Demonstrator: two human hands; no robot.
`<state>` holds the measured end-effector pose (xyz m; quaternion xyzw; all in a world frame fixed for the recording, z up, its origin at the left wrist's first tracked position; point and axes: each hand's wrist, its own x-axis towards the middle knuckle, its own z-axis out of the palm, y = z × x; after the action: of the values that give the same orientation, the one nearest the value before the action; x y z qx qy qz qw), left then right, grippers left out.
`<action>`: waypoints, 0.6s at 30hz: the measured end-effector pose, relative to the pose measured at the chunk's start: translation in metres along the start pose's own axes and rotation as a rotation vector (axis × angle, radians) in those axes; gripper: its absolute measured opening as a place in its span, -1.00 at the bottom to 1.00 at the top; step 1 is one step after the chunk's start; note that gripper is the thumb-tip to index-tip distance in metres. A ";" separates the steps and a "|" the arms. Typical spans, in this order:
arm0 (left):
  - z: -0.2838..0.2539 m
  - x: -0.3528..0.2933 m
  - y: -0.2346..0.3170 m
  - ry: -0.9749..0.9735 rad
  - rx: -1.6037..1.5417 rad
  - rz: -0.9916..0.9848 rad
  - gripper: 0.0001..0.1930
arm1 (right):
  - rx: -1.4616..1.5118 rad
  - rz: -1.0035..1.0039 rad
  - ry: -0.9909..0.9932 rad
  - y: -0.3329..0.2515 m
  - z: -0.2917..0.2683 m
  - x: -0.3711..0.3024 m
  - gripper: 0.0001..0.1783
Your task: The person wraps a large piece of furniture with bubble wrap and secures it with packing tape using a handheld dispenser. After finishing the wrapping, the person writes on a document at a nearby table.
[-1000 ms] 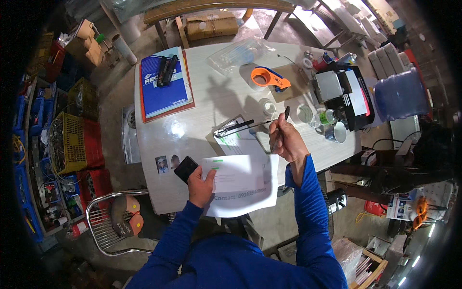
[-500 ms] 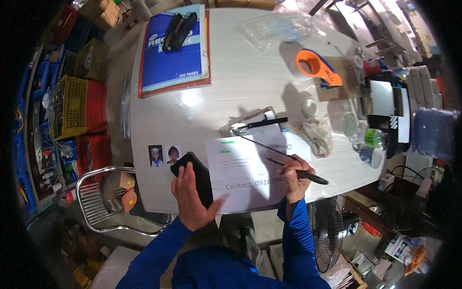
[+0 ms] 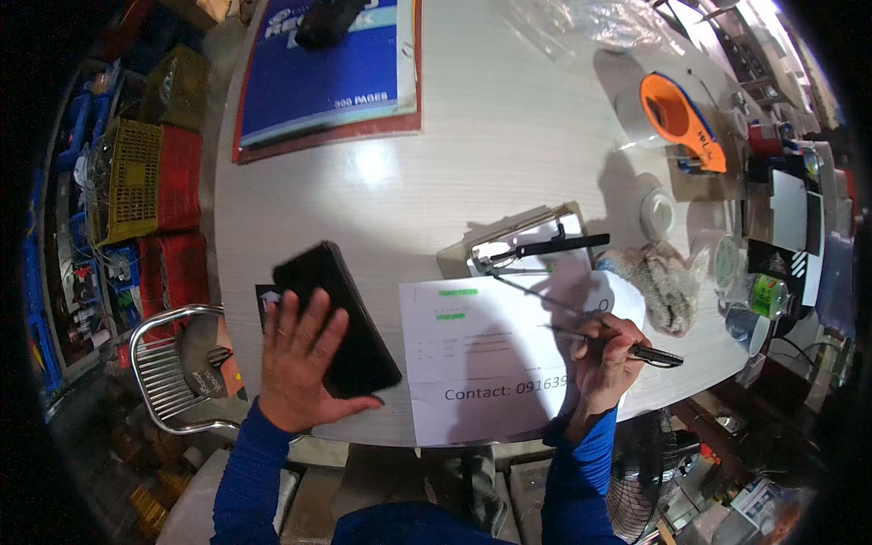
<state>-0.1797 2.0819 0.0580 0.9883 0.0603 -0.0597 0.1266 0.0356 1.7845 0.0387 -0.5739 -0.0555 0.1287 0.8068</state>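
Observation:
My left hand [image 3: 304, 363] is open, fingers spread, over the left side of a flat black rectangular case [image 3: 350, 331]; whether it is a phone or a wallet I cannot tell. Beneath them, one small photo [image 3: 265, 295] shows only a corner. My right hand [image 3: 607, 368] grips a black pen [image 3: 656, 356], its tip pointing left above a printed white sheet [image 3: 472, 363] with green highlighted lines. Beyond the sheet's top edge is a clipboard [image 3: 459, 259] with a black bar-shaped item [image 3: 563, 243] on it. From there a thin dark line runs toward my right hand.
A blue record book [image 3: 318, 100] lies far left with a black object [image 3: 331, 20] on top. Toward the right are an orange tape dispenser [image 3: 668, 109], a white round lid [image 3: 658, 213], a crumpled cloth [image 3: 668, 291] and plastic containers [image 3: 747, 327]. A metal chair [image 3: 173, 377] stands left.
My left hand has moved left, its fingers spreading, and the black case has shifted left over the photos. My right hand still holds the pen. The whole view has shifted closer.

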 end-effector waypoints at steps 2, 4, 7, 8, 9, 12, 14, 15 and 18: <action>-0.012 0.006 0.006 -0.033 0.002 -0.163 0.14 | -0.053 0.057 0.001 -0.002 0.005 -0.004 -0.57; -0.020 0.011 0.025 0.175 -0.387 -0.194 0.07 | -0.045 0.076 -0.006 -0.002 0.007 -0.004 -0.62; -0.030 0.023 0.055 0.243 -0.628 -0.270 -0.12 | -0.271 -0.051 -0.092 -0.002 0.005 0.001 -0.69; -0.031 0.030 0.062 0.206 -0.652 -0.333 -0.16 | -0.305 -0.063 -0.110 -0.002 0.003 0.003 -0.75; -0.032 0.039 0.067 0.163 -0.680 -0.401 -0.19 | -0.296 -0.048 -0.131 -0.002 0.002 0.004 -0.74; -0.036 0.065 0.069 0.050 -0.957 -0.585 -0.37 | -0.331 -0.075 -0.094 -0.005 -0.001 0.001 -0.72; -0.035 0.075 0.070 -0.051 -1.013 -0.606 -0.57 | -0.278 0.037 0.018 -0.012 0.001 -0.007 -0.72; -0.034 0.077 0.072 -0.105 -1.034 -0.610 -0.63 | -0.225 0.087 0.070 -0.017 0.004 -0.011 -0.72; -0.027 0.076 0.088 -0.147 -1.124 -0.496 -0.81 | -0.264 0.118 0.030 -0.033 0.018 -0.019 -0.57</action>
<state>-0.0901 2.0117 0.0951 0.7204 0.3017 -0.1142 0.6140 0.0177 1.7852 0.0769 -0.6792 -0.0262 0.1590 0.7160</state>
